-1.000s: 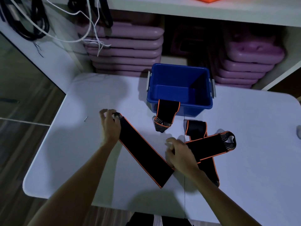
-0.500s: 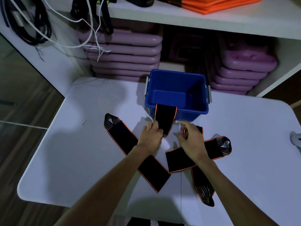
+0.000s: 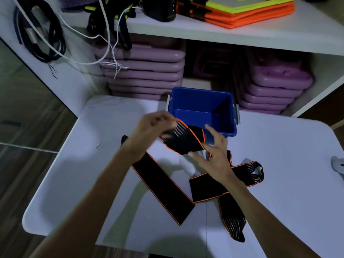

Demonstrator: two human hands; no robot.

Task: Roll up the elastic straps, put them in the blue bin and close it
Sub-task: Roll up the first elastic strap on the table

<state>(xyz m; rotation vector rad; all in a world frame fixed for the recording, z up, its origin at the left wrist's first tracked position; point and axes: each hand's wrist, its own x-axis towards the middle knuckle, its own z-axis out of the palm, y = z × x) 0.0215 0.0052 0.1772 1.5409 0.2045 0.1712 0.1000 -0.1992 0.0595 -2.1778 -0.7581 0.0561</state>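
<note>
The blue bin [image 3: 201, 101] stands open at the back of the white table [image 3: 279, 183], with nothing visible inside. My left hand [image 3: 150, 131] pinches the striped end of a black elastic strap with orange edges [image 3: 184, 142], lifted in front of the bin. My right hand [image 3: 216, 155] is beside the strap's lower part with fingers spread, the thumb touching it. A second strap [image 3: 162, 183] lies flat diagonally below my left arm. Two more straps [image 3: 247, 175] lie crossed at the right, one ending near the front [image 3: 233, 226].
Stacks of purple lidded boxes [image 3: 143, 71] fill the shelf behind the bin. Cables [image 3: 42, 34] and white cords hang at the back left. Orange and yellow folded items [image 3: 242, 10] lie on the upper shelf. A small screw [image 3: 97, 145] lies on the table at left.
My left hand has lifted the end of the strap that hung at the bin's front. My right hand has opened and moved beside it. The camera has tilted up.
</note>
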